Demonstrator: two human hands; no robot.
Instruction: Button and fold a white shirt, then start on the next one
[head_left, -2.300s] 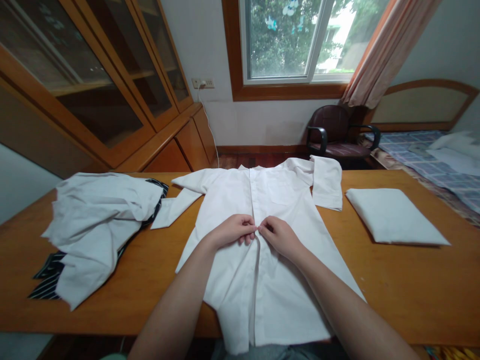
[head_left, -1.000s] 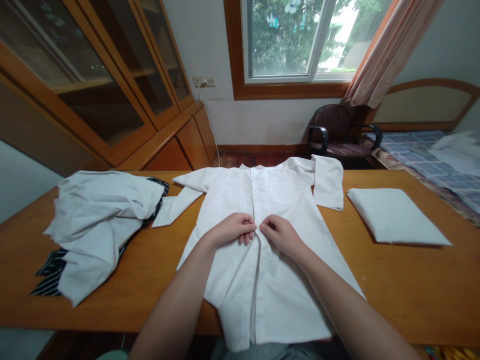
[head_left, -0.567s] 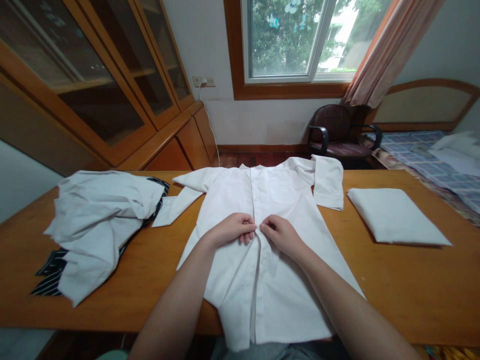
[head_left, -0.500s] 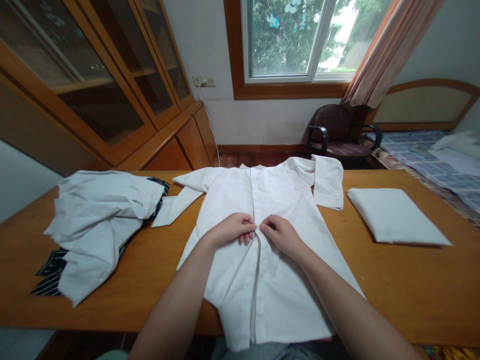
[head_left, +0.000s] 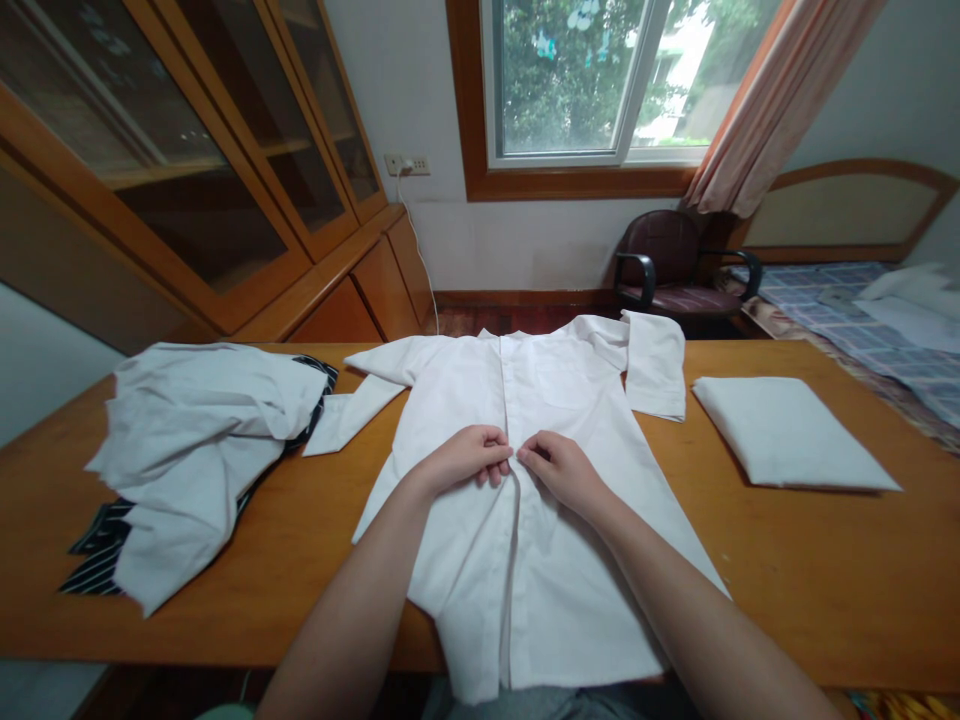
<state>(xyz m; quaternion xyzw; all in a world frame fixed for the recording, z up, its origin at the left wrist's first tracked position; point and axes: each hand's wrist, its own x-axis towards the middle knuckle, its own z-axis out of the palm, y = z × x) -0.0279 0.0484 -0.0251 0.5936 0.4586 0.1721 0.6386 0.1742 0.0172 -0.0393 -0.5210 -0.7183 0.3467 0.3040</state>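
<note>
A white button-up shirt (head_left: 585, 580) lies front side up on the wooden table, collar end away from me, its hem hanging over the near edge. Below my hands the front placket gapes a little; above them its two edges lie together. My left hand (head_left: 476, 455) pinches the placket from the left, fingers curled. From the right, my right hand (head_left: 559, 465) pinches the same spot between thumb and forefinger. The fingertips of both hands almost meet there. Any button between them is too small or too covered to make out.
On the table's left lies a crumpled heap of white cloth (head_left: 217, 430) over a black striped piece (head_left: 97, 560). A folded white garment (head_left: 795, 435) rests on the wooden table (head_left: 817, 590) at right. Beyond stand an armchair (head_left: 667, 260), a bed (head_left: 847, 290) and a glass-door cabinet (head_left: 307, 240).
Almost nothing differs. Both hands keep their pinch at the same place on the placket, and the fingers of my right hand have shifted very slightly left.
</note>
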